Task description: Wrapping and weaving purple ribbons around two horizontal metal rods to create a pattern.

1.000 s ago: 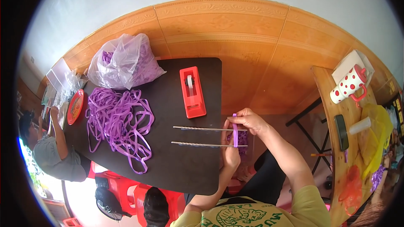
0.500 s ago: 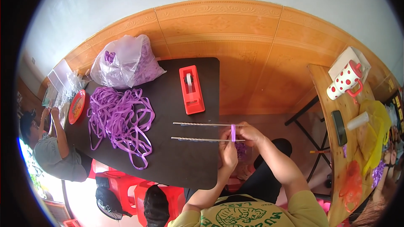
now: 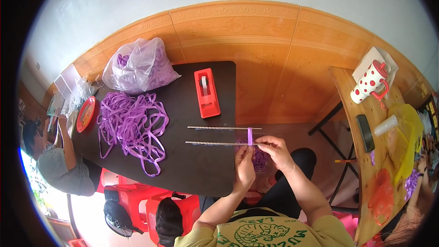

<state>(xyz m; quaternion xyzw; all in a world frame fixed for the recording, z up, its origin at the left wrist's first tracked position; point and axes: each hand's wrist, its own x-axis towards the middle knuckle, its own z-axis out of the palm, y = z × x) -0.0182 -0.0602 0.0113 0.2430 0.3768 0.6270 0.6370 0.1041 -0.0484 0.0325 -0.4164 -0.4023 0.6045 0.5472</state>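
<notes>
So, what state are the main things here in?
Rods: parallel, ends jutting past the table edge
Purple strip: spanning both rods
Left hand: fingertips at the strip's lower end, grip unclear
Right hand: fingertips near the lower rod's end, grip unclear
Ribbon heap: loose, tangled
Plastic bag: bulging
Tape dispenser: loaded
Spotted tumbler: lid on
</notes>
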